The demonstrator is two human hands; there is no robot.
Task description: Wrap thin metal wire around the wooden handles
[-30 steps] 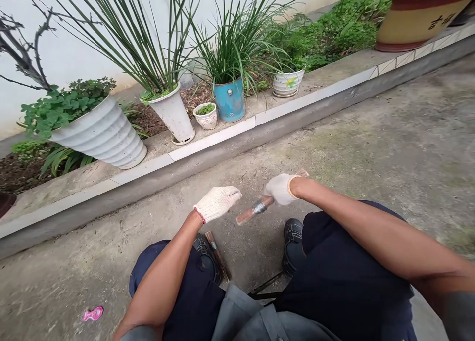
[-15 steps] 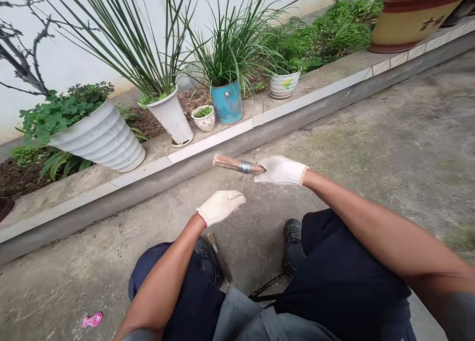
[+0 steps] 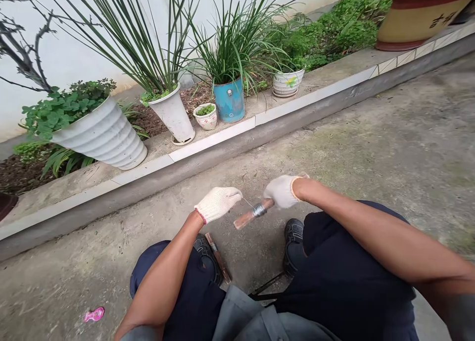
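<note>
My right hand (image 3: 282,191), in a white knit glove, is closed around a wooden stick (image 3: 244,220). Silvery wire (image 3: 259,210) is wound around the stick's middle, just left of that hand. A thin strand runs from the winding to my left hand (image 3: 217,203), also gloved, whose fingertips pinch it. The stick slants, its free end pointing down and left; its other end is mostly hidden by the right hand. Beside my left shoe lies a second wooden stick (image 3: 218,258) with a similar winding.
Beyond my hands runs a low tiled ledge (image 3: 208,145). On it stand a ribbed white pot (image 3: 107,135), a tall white pot (image 3: 174,116), a blue bucket (image 3: 229,103) and other planters. A pink object (image 3: 94,314) lies on the concrete at lower left.
The right hand has come down and toward me, and the stick has turned so its free end points down-left. The left hand has risen slightly, still pinching the strand.
</note>
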